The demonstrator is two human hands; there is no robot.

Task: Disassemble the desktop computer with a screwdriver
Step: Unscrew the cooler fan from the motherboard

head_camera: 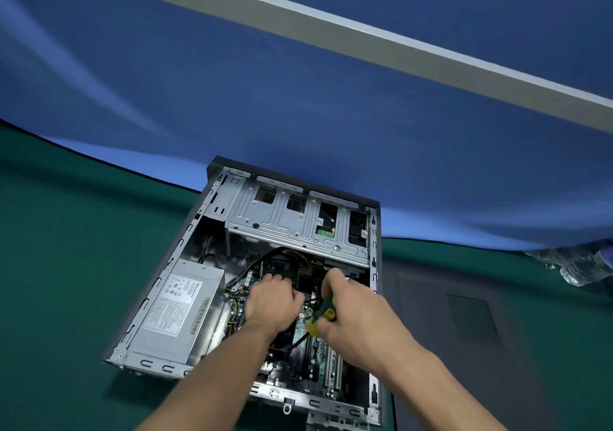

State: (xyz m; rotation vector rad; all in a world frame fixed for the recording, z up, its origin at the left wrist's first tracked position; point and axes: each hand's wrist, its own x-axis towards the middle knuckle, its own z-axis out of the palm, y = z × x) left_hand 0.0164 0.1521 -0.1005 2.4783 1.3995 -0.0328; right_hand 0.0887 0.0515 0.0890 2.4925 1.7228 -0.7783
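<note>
Both forearms came in from the bottom edge over the open desktop computer case [212,231], which lay on its side on the green table [66,265]. Power supply [180,314] sat in the case's left half. Left hand [272,301] was down on the motherboard [318,357] area, fingers curled; couldn't tell what, if anything, it held. Right hand [351,314] gripped the green-yellow screwdriver [323,314] just beside it. Drive cage [298,221] spanned the far end. Dark side panel [464,331] lay flat right of the case.
</note>
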